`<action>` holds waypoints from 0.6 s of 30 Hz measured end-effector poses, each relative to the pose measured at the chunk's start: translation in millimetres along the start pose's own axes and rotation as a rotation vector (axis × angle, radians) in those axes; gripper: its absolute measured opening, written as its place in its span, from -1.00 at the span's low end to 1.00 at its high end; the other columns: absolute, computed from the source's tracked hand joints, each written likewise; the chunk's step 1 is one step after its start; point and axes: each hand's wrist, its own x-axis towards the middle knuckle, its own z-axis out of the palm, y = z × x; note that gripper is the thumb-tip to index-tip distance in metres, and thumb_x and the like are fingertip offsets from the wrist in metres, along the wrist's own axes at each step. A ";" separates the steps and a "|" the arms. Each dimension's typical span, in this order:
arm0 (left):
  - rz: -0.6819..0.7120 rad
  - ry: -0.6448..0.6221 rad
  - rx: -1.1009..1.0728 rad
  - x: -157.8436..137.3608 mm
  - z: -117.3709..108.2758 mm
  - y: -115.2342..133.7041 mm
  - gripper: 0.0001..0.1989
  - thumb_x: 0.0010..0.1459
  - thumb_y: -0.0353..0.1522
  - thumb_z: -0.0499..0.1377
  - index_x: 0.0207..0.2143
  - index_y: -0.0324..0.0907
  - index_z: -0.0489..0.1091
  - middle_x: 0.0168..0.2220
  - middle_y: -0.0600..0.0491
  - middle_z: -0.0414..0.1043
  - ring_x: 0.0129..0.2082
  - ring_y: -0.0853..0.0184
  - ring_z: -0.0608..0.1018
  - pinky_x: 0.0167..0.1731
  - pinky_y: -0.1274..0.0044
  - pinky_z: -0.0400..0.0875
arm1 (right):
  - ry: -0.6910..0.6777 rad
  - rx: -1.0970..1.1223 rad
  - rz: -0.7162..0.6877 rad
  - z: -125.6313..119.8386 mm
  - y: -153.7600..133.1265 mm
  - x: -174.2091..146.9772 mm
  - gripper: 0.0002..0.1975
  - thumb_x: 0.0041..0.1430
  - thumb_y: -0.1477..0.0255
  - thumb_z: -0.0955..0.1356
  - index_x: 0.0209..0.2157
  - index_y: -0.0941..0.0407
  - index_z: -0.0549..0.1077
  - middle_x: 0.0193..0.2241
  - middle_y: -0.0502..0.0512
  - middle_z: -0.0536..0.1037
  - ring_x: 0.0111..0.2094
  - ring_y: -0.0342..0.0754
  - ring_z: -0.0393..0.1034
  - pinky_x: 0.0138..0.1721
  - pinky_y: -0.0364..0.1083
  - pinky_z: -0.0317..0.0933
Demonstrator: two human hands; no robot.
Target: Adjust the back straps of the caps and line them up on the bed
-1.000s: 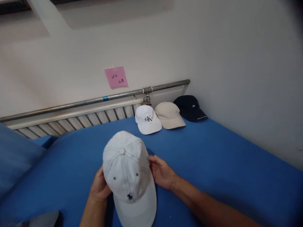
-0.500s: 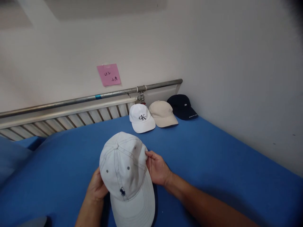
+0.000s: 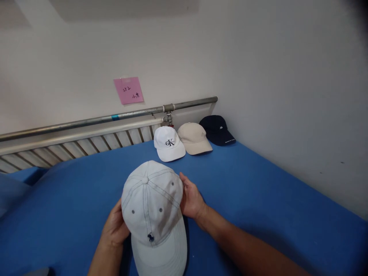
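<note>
A pale grey-white baseball cap (image 3: 149, 207) with a small dark embroidered logo is held over the blue surface, its brim toward me. My left hand (image 3: 116, 224) grips the cap's left side, with the fingertips hidden under the crown. On the opposite side my right hand (image 3: 192, 199) is closed on the cap's edge, its fingers mostly behind the fabric. Beyond them stand three more caps in a row: a white cap (image 3: 168, 145) with black letters, a beige cap (image 3: 194, 138) and a navy cap (image 3: 217, 130).
The caps rest on a blue covered surface (image 3: 77, 191) that meets the wall on the right. At the back runs a white radiator (image 3: 83, 143) under a metal pipe (image 3: 129, 115). A pink note (image 3: 128, 91) is stuck on the wall. A grey object (image 3: 37, 272) pokes in at the lower left.
The cap in my hands has turned slightly, its front now facing me more squarely. My right thumb has slid off the crown's outer side. The view has shifted a little to the right.
</note>
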 end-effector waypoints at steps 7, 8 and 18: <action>0.065 -0.034 -0.039 4.7 -3.9 -1.7 -0.68 0.27 -0.44 0.00 -0.17 -0.24 0.58 -0.16 -0.07 0.58 -0.02 0.17 0.54 0.19 0.34 0.18 | -0.001 -0.034 -0.054 -1.7 -3.3 1.4 -0.59 0.24 0.14 0.21 -0.17 0.15 0.49 -0.37 0.10 0.61 -0.17 0.02 0.47 -0.02 0.02 0.22; 0.060 -0.047 -0.031 4.8 -4.8 -1.4 -0.66 0.27 -0.45 -0.01 -0.16 -0.25 0.57 -0.17 -0.08 0.59 -0.02 0.17 0.54 0.18 0.35 0.19 | -0.052 -0.055 -0.057 -2.0 -3.0 0.6 -0.59 0.23 0.13 0.22 -0.17 0.15 0.48 -0.37 0.09 0.61 -0.17 0.02 0.48 -0.02 0.02 0.22; -0.010 -0.045 -0.002 11.3 -2.5 -10.1 -0.70 0.23 -0.46 0.04 -0.22 -0.30 0.59 -0.26 -0.12 0.62 -0.06 0.13 0.57 0.11 0.34 0.30 | -0.138 -0.105 0.039 -9.5 2.5 0.5 -0.55 0.14 0.11 0.26 -0.22 0.20 0.51 -0.36 0.12 0.61 -0.11 0.09 0.46 0.03 0.07 0.18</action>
